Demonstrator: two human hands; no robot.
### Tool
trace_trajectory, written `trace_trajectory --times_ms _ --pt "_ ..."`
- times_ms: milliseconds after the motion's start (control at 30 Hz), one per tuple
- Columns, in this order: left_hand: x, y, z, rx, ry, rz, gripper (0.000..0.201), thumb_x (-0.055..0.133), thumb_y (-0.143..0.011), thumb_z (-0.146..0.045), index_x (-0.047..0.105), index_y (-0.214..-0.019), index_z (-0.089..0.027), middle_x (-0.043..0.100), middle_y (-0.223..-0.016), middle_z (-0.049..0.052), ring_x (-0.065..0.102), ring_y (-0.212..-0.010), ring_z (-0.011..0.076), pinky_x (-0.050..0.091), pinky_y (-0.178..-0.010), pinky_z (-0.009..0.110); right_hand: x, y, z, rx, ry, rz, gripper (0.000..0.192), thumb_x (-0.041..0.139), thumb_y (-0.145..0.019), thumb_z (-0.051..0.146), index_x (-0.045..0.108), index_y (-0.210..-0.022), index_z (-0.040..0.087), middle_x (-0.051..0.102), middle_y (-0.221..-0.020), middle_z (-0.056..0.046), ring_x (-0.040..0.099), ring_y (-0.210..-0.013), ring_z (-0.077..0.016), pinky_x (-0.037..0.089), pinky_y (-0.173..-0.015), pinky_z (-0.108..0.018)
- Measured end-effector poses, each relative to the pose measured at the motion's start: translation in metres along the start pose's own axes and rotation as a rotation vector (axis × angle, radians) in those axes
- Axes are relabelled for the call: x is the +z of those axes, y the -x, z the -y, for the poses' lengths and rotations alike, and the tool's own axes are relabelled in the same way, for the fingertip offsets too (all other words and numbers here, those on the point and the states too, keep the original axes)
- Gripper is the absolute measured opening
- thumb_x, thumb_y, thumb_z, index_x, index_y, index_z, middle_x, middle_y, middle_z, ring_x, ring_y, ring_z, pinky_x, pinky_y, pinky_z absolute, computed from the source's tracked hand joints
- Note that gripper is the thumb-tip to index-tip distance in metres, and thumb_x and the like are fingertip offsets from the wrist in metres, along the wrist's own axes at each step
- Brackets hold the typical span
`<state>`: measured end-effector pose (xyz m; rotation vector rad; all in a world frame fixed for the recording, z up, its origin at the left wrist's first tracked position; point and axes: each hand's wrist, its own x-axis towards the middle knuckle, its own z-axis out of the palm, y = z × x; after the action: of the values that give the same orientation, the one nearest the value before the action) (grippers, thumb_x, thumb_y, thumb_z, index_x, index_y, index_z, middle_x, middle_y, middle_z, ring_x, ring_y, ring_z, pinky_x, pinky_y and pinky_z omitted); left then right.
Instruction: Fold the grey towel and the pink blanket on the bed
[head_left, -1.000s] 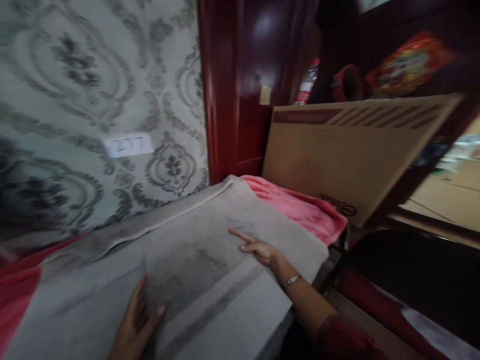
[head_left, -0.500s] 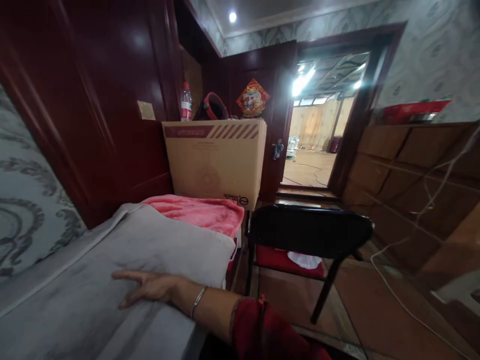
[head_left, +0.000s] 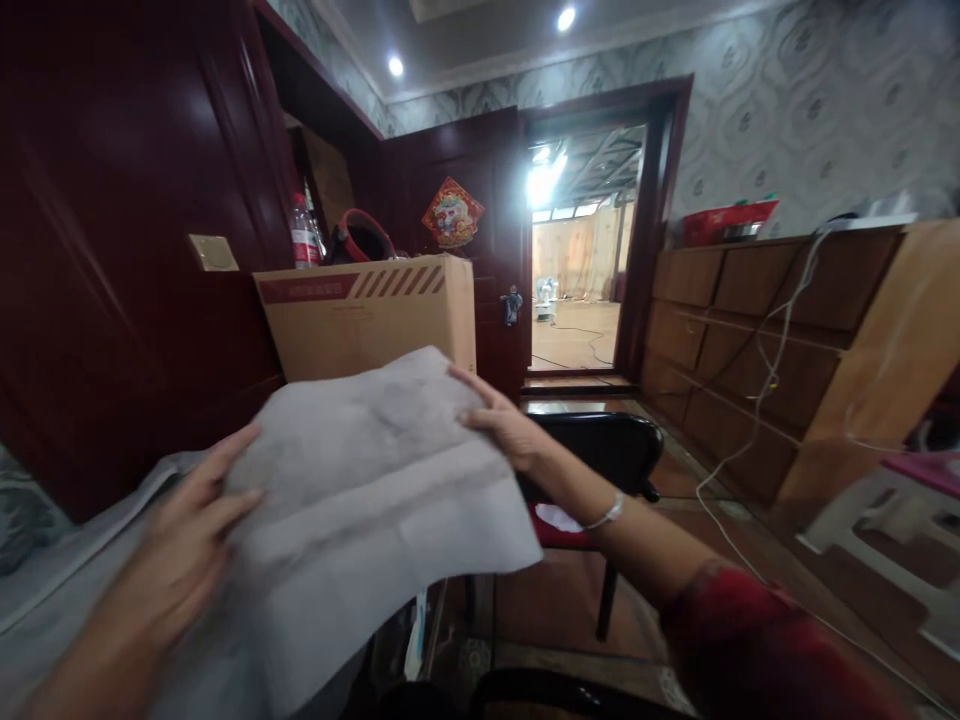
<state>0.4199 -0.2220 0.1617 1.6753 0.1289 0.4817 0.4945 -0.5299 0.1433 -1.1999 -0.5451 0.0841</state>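
A light grey cloth (head_left: 375, 480) is held up in front of me, creased and slightly blurred, its front edge hanging loose. My left hand (head_left: 180, 540) grips its left side, thumb on top and fingers along the edge. At the far right corner my right hand (head_left: 506, 425), with a silver bangle on the wrist, pinches the cloth between thumb and fingers. Below and to the left, more grey fabric (head_left: 45, 625) lies spread over a surface that I cannot make out. Whether it is one piece with the lifted cloth is hidden.
A large cardboard box (head_left: 360, 325) stands behind the cloth, with a bottle (head_left: 304, 238) on top. To the right is a black folding chair (head_left: 600, 445) with a red seat. Wooden drawers (head_left: 739, 340), a trailing white cable (head_left: 761, 420) and a white stool (head_left: 885, 540) are further right.
My right hand was lying on the spread grey cloth; now it holds a corner up. My left hand has come into view, gripping the other side. The pink blanket is now hidden. My view has turned right.
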Motion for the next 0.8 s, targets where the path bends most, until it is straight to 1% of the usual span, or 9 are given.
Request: trace_trajectory --times_ms 67,133,200,300,367,433,533,700,800 --pt "0.057 -0.028 -0.008 0.042 0.214 0.196 0.071 0.067 -0.063 -0.019 0.060 -0.134 -0.027 0.066 -0.131 -0.001 0.061 -0.111 0.0227 0.051 -0.092 0.030 -0.043 0.019 0.036 -0.033 0.131 -0.150 0.094 0.072 -0.065 0.025 0.036 -0.152 0.032 0.064 -0.125 -0.002 0.063 -0.090 -0.0196 0.054 -0.080 -0.034" --pt "0.118 -0.051 -0.010 0.083 0.285 0.337 0.076 0.066 -0.058 -0.014 0.060 -0.134 -0.018 0.066 -0.128 0.006 0.063 -0.107 0.0211 0.051 -0.092 0.030 -0.082 0.037 0.061 -0.044 0.233 -0.304 0.093 0.069 -0.067 0.024 0.034 -0.153 0.032 0.066 -0.121 -0.003 0.064 -0.088 -0.0190 0.055 -0.079 -0.034" --pt "0.177 -0.067 -0.003 0.125 0.284 0.469 0.075 0.062 -0.061 -0.013 0.058 -0.135 -0.014 0.067 -0.124 0.010 0.065 -0.103 0.0212 0.052 -0.092 0.033 -0.119 0.051 0.072 -0.034 0.273 -0.429 0.093 0.068 -0.067 0.023 0.034 -0.153 0.031 0.067 -0.119 -0.004 0.065 -0.085 -0.0183 0.055 -0.076 -0.032" --pt "0.248 -0.076 0.021 0.270 0.088 0.475 0.065 0.055 -0.068 -0.009 0.060 -0.132 -0.014 0.066 -0.126 0.011 0.064 -0.107 0.0218 0.050 -0.099 0.037 -0.172 0.067 0.063 0.039 0.335 -0.571 0.094 0.067 -0.066 0.022 0.033 -0.154 0.029 0.069 -0.113 -0.005 0.066 -0.076 -0.0184 0.055 -0.068 -0.033" --pt "0.281 -0.076 0.040 0.344 -0.081 0.433 0.055 0.052 -0.068 -0.005 0.068 -0.119 -0.013 0.068 -0.118 0.012 0.063 -0.110 0.0246 0.046 -0.105 0.042 -0.202 0.073 0.048 0.103 0.384 -0.647 0.094 0.066 -0.066 0.023 0.033 -0.154 0.027 0.070 -0.106 -0.006 0.065 -0.070 -0.0189 0.055 -0.064 -0.033" --pt "0.299 -0.075 0.056 0.381 -0.161 0.411 0.046 0.051 -0.066 -0.002 0.073 -0.104 -0.014 0.070 -0.109 0.011 0.062 -0.111 0.0272 0.043 -0.109 0.047 -0.225 0.077 0.034 0.140 0.403 -0.684 0.093 0.067 -0.065 0.025 0.035 -0.153 0.024 0.071 -0.099 -0.005 0.065 -0.069 -0.0191 0.054 -0.063 -0.033" --pt "0.306 -0.076 0.070 0.437 -0.205 0.393 0.043 0.051 -0.066 -0.001 0.074 -0.099 -0.017 0.067 -0.110 0.011 0.060 -0.114 0.0274 0.040 -0.113 0.047 -0.241 0.080 0.022 0.156 0.441 -0.676 0.088 0.071 -0.065 0.025 0.043 -0.148 0.021 0.070 -0.096 -0.004 0.065 -0.073 -0.0186 0.053 -0.066 -0.030" --pt "0.299 -0.084 0.073 0.522 -0.270 0.399 0.045 0.048 -0.072 -0.003 0.073 -0.105 -0.019 0.063 -0.114 0.009 0.058 -0.116 0.0250 0.041 -0.111 0.045 -0.239 0.084 0.022 0.139 0.629 -0.657 0.075 0.069 -0.067 0.024 0.053 -0.140 0.022 0.070 -0.104 -0.004 0.065 -0.083 -0.0195 0.054 -0.074 -0.031" --pt "0.299 -0.087 0.072 0.571 -0.307 0.448 0.041 0.048 -0.072 -0.003 0.074 -0.099 -0.020 0.063 -0.109 0.008 0.059 -0.113 0.0238 0.042 -0.111 0.043 -0.239 0.087 0.030 0.201 0.671 -0.660 0.075 0.069 -0.065 0.022 0.056 -0.138 0.021 0.069 -0.096 -0.004 0.064 -0.074 -0.0180 0.055 -0.068 -0.031"
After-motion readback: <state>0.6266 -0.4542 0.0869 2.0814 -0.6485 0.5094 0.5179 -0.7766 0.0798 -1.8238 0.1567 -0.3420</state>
